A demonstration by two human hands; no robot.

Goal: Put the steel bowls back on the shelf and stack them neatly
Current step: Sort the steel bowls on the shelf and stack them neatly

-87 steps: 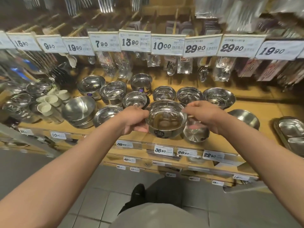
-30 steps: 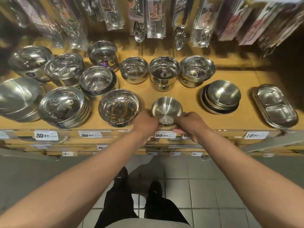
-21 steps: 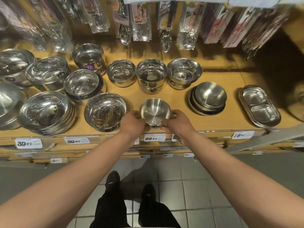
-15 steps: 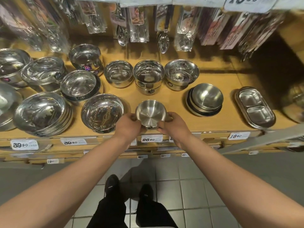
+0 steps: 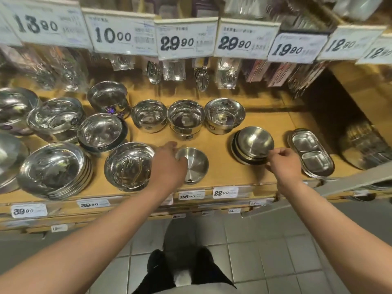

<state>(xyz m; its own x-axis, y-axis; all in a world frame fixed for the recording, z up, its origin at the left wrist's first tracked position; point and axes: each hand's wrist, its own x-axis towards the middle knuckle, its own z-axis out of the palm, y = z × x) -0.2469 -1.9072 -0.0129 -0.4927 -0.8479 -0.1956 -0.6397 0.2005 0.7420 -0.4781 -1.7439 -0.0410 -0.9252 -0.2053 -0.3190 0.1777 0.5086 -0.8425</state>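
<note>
A small matte steel bowl (image 5: 196, 164) sits upright near the front edge of the wooden shelf (image 5: 220, 177). My left hand (image 5: 167, 164) grips its left rim, hiding that side. To the right stands a short stack of matte steel bowls (image 5: 254, 141). My right hand (image 5: 282, 162) is at the stack's front right edge, with curled fingers pinching the rim. Behind them is a row of three shiny bowls, the middle one (image 5: 185, 117) the deepest.
Stacks of larger shiny bowls (image 5: 53, 168) fill the shelf's left half, the nearest one (image 5: 127, 164) right beside my left hand. A two-compartment steel tray (image 5: 310, 153) lies right of the matte stack. Packaged spoons and price tags (image 5: 186, 39) hang above the shelf.
My right hand has let go of the small bowl and moved right to the stack of matte bowls. My left hand stays on the small bowl. The view has tilted upward.
</note>
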